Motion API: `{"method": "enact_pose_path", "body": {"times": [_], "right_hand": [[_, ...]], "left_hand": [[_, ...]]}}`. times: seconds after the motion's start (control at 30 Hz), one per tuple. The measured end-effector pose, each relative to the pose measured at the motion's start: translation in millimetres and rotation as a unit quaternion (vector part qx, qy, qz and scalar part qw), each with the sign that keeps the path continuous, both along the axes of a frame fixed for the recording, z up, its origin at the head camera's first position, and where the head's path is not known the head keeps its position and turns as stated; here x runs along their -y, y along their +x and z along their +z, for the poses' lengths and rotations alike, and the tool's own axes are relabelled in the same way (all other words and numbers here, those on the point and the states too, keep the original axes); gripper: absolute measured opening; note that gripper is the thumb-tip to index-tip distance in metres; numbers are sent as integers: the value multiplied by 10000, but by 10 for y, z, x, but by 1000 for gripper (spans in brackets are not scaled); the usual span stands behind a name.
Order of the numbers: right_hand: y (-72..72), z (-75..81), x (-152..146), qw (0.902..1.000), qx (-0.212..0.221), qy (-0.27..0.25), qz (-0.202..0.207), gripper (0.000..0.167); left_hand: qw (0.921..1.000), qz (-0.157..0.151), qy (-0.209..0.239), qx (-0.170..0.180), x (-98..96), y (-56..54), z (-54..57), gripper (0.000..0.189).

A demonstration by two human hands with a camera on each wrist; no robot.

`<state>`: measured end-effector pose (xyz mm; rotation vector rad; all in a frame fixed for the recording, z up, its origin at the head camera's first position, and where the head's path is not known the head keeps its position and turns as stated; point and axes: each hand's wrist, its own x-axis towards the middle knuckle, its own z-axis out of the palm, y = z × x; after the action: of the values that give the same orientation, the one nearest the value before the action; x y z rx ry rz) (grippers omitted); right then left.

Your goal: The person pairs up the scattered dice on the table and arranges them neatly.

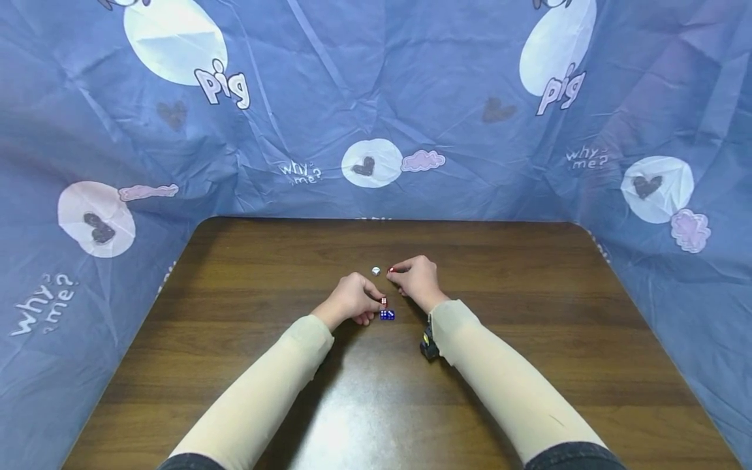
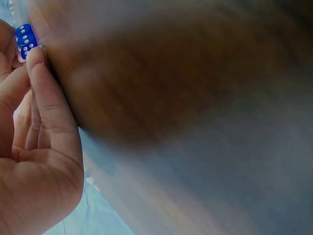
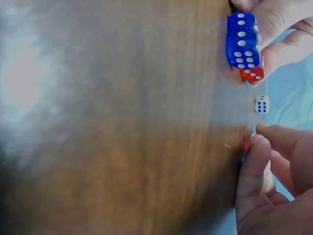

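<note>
My left hand [image 1: 352, 297] pinches a red die [image 1: 384, 301] with thumb and fingertips. Just on the near side of it, blue dice [image 1: 387, 314] sit together in a row; the right wrist view shows these blue dice [image 3: 243, 41] partly covering the red die [image 3: 252, 74]. Farther back and to the right, my right hand [image 1: 418, 281] holds another red die [image 1: 391, 269] between thumb and forefinger, mostly hidden by the fingertips in the right wrist view. A white die [image 1: 376, 271] with blue pips lies on the table left of those fingertips.
The brown wooden table [image 1: 247, 274] has rounded far corners. Behind it and at both sides hangs a blue printed cloth [image 1: 376, 85]. A dark device [image 1: 429, 344] is strapped under the right wrist.
</note>
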<state>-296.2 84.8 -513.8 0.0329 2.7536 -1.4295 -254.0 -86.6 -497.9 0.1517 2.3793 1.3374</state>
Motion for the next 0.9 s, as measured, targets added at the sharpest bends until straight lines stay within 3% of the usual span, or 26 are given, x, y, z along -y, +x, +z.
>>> {"method": "enact_pose_path", "body": {"times": [0.47, 0.9], "right_hand": [[185, 59, -132, 9977, 180, -20, 652, 17], [371, 31, -224, 9953, 189, -6, 950, 19]], "left_hand": [[10000, -28, -37, 16, 4, 21, 52, 10], [10000, 39, -34, 33, -13, 17, 17, 11]]}}
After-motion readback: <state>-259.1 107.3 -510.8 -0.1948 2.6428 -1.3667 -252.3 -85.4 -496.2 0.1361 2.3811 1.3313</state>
